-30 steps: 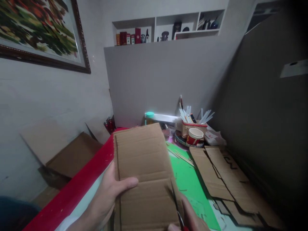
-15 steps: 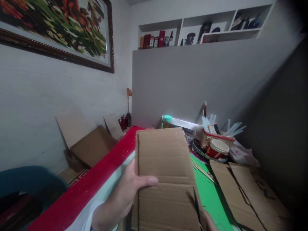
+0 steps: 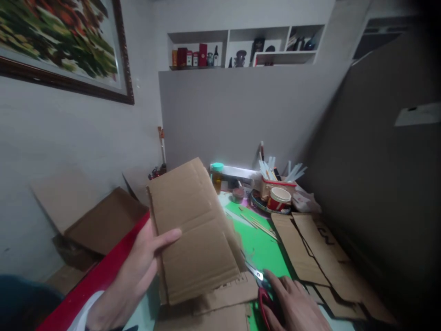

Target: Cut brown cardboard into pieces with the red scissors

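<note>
A folded piece of brown corrugated cardboard (image 3: 193, 230) is tilted up in front of me. My left hand (image 3: 148, 250) grips its left edge, thumb on the near face and the other fingers behind it. At the lower right, my right hand (image 3: 292, 301) is closed on the red handles of a pair of scissors (image 3: 258, 275). The blades point up and left beside the cardboard's right edge; their tips are partly hidden there. Below the held piece lie more cardboard scraps (image 3: 234, 294), with ragged cut edges.
Flat cardboard pieces (image 3: 320, 257) lie to the right on the green mat (image 3: 262, 253), near thin wooden sticks (image 3: 258, 225). Behind stand a red-and-white paper cup (image 3: 279, 198) and a box of glue sticks (image 3: 275, 181). An open carton (image 3: 106, 220) sits at left.
The cardboard has swung left and tilted in my left hand. My right hand with the scissors has come out from behind the cardboard's edge. The view has turned right.
</note>
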Motion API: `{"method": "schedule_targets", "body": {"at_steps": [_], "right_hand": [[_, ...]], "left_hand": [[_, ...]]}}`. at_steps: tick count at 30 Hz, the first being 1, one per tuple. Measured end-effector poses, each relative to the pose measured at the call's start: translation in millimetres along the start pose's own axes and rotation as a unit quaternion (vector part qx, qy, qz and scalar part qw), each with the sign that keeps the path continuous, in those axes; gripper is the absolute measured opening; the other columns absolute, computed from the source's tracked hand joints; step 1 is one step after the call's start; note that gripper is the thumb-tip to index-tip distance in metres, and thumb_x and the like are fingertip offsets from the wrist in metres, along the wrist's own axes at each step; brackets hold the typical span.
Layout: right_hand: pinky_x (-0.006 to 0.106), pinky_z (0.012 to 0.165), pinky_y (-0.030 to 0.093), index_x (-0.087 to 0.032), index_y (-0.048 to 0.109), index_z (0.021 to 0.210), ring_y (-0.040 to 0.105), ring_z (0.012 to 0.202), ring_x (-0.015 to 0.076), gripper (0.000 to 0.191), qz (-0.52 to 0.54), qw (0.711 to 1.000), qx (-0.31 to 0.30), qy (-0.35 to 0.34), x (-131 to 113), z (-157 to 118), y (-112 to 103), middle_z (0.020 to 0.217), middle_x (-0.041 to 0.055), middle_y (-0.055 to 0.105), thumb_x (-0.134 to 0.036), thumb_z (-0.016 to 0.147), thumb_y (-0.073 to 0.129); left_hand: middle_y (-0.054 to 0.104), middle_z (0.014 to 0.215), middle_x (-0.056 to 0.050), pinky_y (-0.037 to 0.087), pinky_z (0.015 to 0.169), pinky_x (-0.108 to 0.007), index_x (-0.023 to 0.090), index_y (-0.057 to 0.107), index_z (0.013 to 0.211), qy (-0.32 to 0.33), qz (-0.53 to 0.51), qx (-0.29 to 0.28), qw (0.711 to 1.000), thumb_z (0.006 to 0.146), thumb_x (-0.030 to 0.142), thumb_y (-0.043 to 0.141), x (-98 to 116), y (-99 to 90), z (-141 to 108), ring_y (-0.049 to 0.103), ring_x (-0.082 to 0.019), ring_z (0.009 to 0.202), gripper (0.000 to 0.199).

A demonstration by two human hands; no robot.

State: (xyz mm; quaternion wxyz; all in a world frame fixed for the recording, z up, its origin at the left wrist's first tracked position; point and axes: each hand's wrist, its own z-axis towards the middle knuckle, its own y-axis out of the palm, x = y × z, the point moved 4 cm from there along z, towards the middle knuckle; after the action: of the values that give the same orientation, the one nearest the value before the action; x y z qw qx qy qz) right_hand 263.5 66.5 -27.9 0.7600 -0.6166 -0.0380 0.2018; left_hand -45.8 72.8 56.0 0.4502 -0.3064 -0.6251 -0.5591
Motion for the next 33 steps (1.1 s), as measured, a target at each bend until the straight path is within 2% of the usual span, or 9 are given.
{"method": "schedule_targets", "body": {"at_steps": [3,5,8,10,12,15,19,27,33], "right_hand": [[0.059,0.077,0.058,-0.016,0.07,0.127,0.072,0.093,0.0414,0.051,0.049,0.996,0.054,0.046,-8.8,-0.1,-27.7,0.105,0.0181,0.076,-0.041,0.088,0.049],[0.052,0.085,0.059,-0.018,0.072,0.121,0.072,0.101,0.0378,0.05,0.184,0.974,0.103,0.088,-19.5,2.7,-51.3,0.114,0.0171,0.076,-0.049,0.09,0.048],[0.039,0.089,0.058,-0.026,0.064,0.127,0.07,0.111,0.03,0.048,0.426,0.894,0.037,0.132,-44.6,14.6,-66.3,0.119,0.0097,0.075,-0.056,0.091,0.053],[0.04,0.087,0.058,-0.026,0.053,0.135,0.072,0.103,0.0283,0.059,0.538,0.834,0.001,0.123,-63.2,23.4,-64.5,0.117,0.0085,0.075,-0.052,0.084,0.065],[0.041,0.092,0.055,-0.023,0.053,0.129,0.071,0.105,0.0278,0.055,0.6,0.792,0.011,0.112,-74.8,28.9,-55.4,0.116,0.0089,0.075,-0.044,0.081,0.07],[0.042,0.094,0.053,-0.021,0.062,0.115,0.068,0.109,0.0303,0.039,0.612,0.775,0.068,0.143,-76.3,28.4,-35.5,0.115,0.0106,0.075,-0.044,0.084,0.069],[0.042,0.095,0.053,-0.021,0.066,0.116,0.066,0.112,0.0328,0.047,0.636,0.741,0.109,0.186,-71.9,21.6,-19.5,0.118,0.0108,0.074,-0.051,0.08,0.072],[0.04,0.104,0.046,-0.024,0.064,0.121,0.062,0.122,0.0316,0.053,0.713,0.669,0.079,0.193,-69.9,22.2,-14.2,0.126,0.0067,0.073,-0.053,0.077,0.075],[0.04,0.099,0.05,-0.025,0.067,0.111,0.066,0.115,0.0314,0.045,0.703,0.68,0.09,0.19,-69.7,21.0,-22.3,0.121,0.007,0.075,-0.052,0.076,0.078]], "left_hand": [[0.069,0.134,-0.01,0.05,0.106,-0.041,0.022,0.046,0.144,-0.021,0.008,-0.023,0.999,0.071,0.015,0.084,-5.4,5.7,-2.9,0.06,-0.032,0.127,0.083],[0.068,0.136,-0.008,0.051,0.104,-0.039,0.026,0.046,0.144,-0.032,0.018,-0.047,0.998,0.072,0.014,0.083,-11.1,9.8,-6.1,0.06,-0.031,0.128,0.083],[0.069,0.134,-0.009,0.055,0.099,-0.042,0.026,0.049,0.139,-0.058,0.051,-0.072,0.994,0.071,0.017,0.084,-22.3,17.5,-13.5,0.063,-0.034,0.123,0.077],[0.072,0.128,-0.013,0.055,0.097,-0.045,0.021,0.052,0.135,-0.071,0.072,-0.072,0.992,0.067,0.02,0.088,-28.8,23.4,-19.0,0.066,-0.037,0.118,0.077],[0.073,0.125,-0.016,0.056,0.096,-0.047,0.018,0.053,0.133,-0.072,0.094,-0.064,0.991,0.062,0.024,0.091,-33.3,28.8,-24.0,0.067,-0.039,0.115,0.081],[0.073,0.123,-0.017,0.057,0.092,-0.049,0.018,0.054,0.132,-0.076,0.113,-0.059,0.989,0.059,0.03,0.092,-37.6,34.5,-29.2,0.067,-0.041,0.114,0.083],[0.072,0.126,-0.017,0.055,0.097,-0.052,0.021,0.05,0.137,-0.114,0.089,-0.048,0.988,0.056,0.029,0.094,-41.5,36.6,-33.3,0.065,-0.042,0.117,0.092],[0.071,0.129,-0.015,0.052,0.101,-0.052,0.025,0.036,0.151,-0.168,-0.013,-0.059,0.984,0.071,0.028,0.086,-46.2,40.8,-36.1,0.063,-0.039,0.122,0.095],[0.073,0.125,-0.015,0.052,0.099,-0.051,0.022,0.036,0.152,-0.185,-0.04,-0.06,0.98,0.073,0.022,0.084,-53.2,36.7,-34.5,0.064,-0.038,0.121,0.092]]}}
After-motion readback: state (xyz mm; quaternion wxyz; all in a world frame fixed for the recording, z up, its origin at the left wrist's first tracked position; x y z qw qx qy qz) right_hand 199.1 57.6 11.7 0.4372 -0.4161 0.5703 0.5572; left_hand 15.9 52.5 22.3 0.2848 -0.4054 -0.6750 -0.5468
